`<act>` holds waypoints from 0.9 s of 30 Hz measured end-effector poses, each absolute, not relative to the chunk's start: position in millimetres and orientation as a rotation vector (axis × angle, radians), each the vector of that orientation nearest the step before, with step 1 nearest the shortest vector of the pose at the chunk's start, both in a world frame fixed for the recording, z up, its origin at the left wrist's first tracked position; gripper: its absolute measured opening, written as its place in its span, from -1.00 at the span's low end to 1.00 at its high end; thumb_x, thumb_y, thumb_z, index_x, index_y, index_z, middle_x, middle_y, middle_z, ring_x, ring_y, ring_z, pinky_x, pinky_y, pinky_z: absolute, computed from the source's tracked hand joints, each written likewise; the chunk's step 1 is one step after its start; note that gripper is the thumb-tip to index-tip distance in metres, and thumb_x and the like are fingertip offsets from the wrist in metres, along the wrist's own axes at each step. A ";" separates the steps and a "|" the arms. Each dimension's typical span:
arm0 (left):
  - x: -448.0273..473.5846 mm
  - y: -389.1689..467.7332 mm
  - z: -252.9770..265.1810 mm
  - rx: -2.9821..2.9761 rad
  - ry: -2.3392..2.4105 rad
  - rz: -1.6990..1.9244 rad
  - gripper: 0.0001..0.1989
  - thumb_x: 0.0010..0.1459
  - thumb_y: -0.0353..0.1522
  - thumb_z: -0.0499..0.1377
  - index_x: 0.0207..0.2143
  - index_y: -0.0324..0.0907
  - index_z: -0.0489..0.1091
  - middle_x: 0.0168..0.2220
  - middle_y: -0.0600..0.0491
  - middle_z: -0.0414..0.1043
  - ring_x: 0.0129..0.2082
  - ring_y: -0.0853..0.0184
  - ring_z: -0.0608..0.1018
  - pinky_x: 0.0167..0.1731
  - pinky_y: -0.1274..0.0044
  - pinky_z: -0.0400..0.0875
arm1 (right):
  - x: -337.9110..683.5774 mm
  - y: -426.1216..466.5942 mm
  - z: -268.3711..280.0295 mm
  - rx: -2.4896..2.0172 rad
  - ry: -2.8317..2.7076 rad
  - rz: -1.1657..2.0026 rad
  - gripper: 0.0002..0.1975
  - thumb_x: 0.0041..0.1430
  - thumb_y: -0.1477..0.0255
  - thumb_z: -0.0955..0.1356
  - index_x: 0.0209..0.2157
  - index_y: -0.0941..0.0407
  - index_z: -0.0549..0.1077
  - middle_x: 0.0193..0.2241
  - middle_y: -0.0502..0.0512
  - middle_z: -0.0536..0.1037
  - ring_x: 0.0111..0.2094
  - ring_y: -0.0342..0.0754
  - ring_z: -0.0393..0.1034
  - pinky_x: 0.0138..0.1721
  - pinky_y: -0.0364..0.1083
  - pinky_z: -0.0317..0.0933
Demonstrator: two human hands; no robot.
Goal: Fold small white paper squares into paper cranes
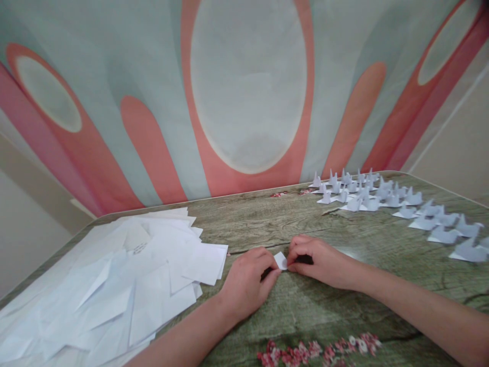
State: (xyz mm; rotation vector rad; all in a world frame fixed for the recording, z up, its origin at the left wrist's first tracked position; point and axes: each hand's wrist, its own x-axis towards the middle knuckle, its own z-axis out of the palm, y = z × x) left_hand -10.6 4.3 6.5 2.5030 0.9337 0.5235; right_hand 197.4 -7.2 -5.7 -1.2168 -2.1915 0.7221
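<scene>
Lying between the left hand (248,278) and right hand (324,261), over the counter (244,221), the paper (281,260) is pinched at its left and right sides by both hands' fingers; neither is nearer, no long axis is clearly shown.

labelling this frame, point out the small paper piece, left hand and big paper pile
Small paper piece (281,260): head view, its white face
Left hand (245,278): head view, back of the hand
Big paper pile (110,290): head view, near its middle

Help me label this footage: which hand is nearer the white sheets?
Left. The left hand is just right of the white sheets; the right hand is farther right, beyond the small white paper.
</scene>
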 end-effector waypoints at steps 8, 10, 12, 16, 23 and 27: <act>-6.9 4.7 4.4 2.387 1.012 0.585 -0.91 0.13 -0.44 0.06 -0.42 -0.18 0.34 -0.39 0.04 0.36 -0.34 0.33 0.40 -0.30 0.53 0.28 | 196.8 -8.0 -2.2 -1.240 -2.233 0.723 -0.93 0.10 0.45 0.34 -0.44 0.10 0.46 -0.43 0.01 0.43 -0.30 -0.09 0.31 -0.25 -0.10 0.16; -6.0 5.1 3.7 2.382 1.019 0.591 -0.91 0.12 -0.45 0.06 -0.43 -0.18 0.34 -0.39 0.04 0.36 -0.35 0.34 0.40 -0.31 0.53 0.27 | 195.5 -8.1 -2.3 -1.261 -2.226 0.715 -0.94 0.09 0.45 0.35 -0.45 0.11 0.45 -0.43 0.01 0.43 -0.31 -0.09 0.31 -0.25 -0.10 0.16; -5.3 5.5 3.3 2.380 1.027 0.597 -0.91 0.11 -0.46 0.06 -0.43 -0.19 0.33 -0.40 0.05 0.35 -0.35 0.34 0.40 -0.32 0.53 0.27 | 194.0 -7.9 -2.8 -1.276 -2.211 0.709 -0.94 0.07 0.46 0.35 -0.47 0.11 0.45 -0.44 0.01 0.43 -0.32 -0.09 0.31 -0.26 -0.11 0.16; -4.1 5.9 3.6 2.380 1.044 0.594 -0.91 0.11 -0.45 0.06 -0.44 -0.19 0.33 -0.40 0.05 0.35 -0.36 0.34 0.40 -0.33 0.53 0.27 | 191.2 -8.1 -3.1 -1.287 -2.193 0.703 -0.92 0.08 0.51 0.33 -0.47 0.12 0.44 -0.40 0.03 0.41 -0.32 -0.09 0.31 -0.26 -0.10 0.17; -5.1 4.6 6.1 2.511 1.017 0.559 -0.90 0.14 -0.47 0.04 -0.31 -0.18 0.33 -0.34 0.05 0.38 -0.31 0.34 0.42 -0.28 0.53 0.30 | 186.8 -8.1 -2.2 -1.358 -2.183 0.674 -0.90 0.05 0.56 0.31 -0.49 0.13 0.43 -0.42 0.05 0.41 -0.34 -0.08 0.30 -0.26 -0.10 0.17; -10.0 2.1 6.4 2.748 0.926 0.364 -0.82 0.16 -0.49 0.02 -0.25 -0.14 0.36 -0.28 0.05 0.39 -0.27 0.32 0.43 -0.25 0.51 0.33 | 186.0 -6.5 -2.1 -1.387 -2.197 0.695 -0.90 0.04 0.55 0.30 -0.50 0.15 0.42 -0.41 0.07 0.41 -0.34 -0.08 0.30 -0.27 -0.11 0.16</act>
